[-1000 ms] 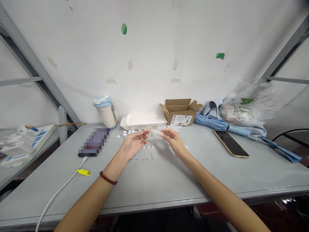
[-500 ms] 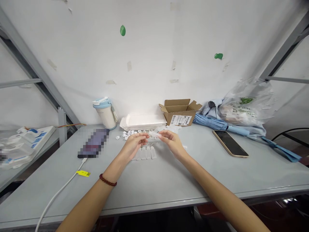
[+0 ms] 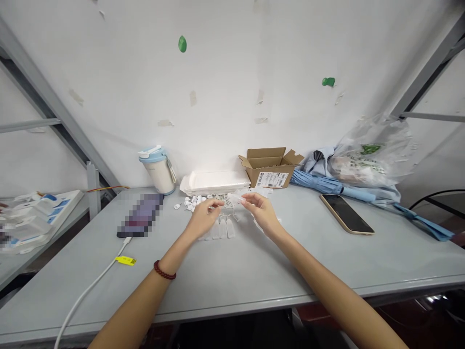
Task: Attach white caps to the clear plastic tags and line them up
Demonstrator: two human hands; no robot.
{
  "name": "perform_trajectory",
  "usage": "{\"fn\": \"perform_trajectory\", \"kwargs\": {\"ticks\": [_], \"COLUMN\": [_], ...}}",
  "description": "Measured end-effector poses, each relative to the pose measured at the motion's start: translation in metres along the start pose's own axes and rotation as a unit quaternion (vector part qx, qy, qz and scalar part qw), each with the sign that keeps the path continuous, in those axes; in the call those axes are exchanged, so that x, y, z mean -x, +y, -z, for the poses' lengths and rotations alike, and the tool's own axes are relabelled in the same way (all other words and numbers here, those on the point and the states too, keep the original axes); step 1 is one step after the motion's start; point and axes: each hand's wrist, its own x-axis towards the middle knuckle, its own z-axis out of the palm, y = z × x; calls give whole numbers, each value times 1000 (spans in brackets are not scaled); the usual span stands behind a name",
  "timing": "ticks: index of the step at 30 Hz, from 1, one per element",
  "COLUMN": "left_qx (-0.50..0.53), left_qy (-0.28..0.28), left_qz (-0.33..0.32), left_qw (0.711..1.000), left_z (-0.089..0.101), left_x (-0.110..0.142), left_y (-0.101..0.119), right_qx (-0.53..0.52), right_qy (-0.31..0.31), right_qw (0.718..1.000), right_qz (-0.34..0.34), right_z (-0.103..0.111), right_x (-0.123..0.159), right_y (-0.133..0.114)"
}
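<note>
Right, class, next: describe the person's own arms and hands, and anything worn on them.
The left arm wears a dark reddish-brown beaded bracelet around its wrist. The right arm shows nothing worn. No sleeves are visible on either forearm, and both the left hand and right hand are without gloves.

Box label (image 3: 271, 180), yellow cable tag (image 3: 126, 261) — print unreadable

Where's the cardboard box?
Head view, just right of centre: the box stands at the back of the table, between the white stack and the umbrella, beyond the right hand.
</note>
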Motion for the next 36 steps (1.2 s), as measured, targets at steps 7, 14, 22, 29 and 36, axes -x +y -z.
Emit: {"fn": "perform_trajectory", "kwargs": {"ticks": [7, 14, 22, 29, 36], "left_qx": [-237, -292, -217, -140, -92], "left_qy": [-101, -162, -9, 34, 29], "left_qz": [-180, -167, -134, -61, -40], "left_qw": [949, 928, 967, 988, 995], "left_z": [-19, -31, -24, -13, -10], "left_x": [10, 20, 9, 4, 9], "left_y": [4, 14, 3, 3, 17], "right_qx": [-4, 17, 30, 60, 100], "right_qy": [34, 31, 23, -33, -15], "right_qw": [999, 999, 998, 996, 993], "right_qz": [35, 31, 40, 60, 69], "right_z": [2, 1, 3, -1, -3], "right_x": [-3, -3, 0, 2, 1], "right_y": [1, 0, -3, -3, 2]}}
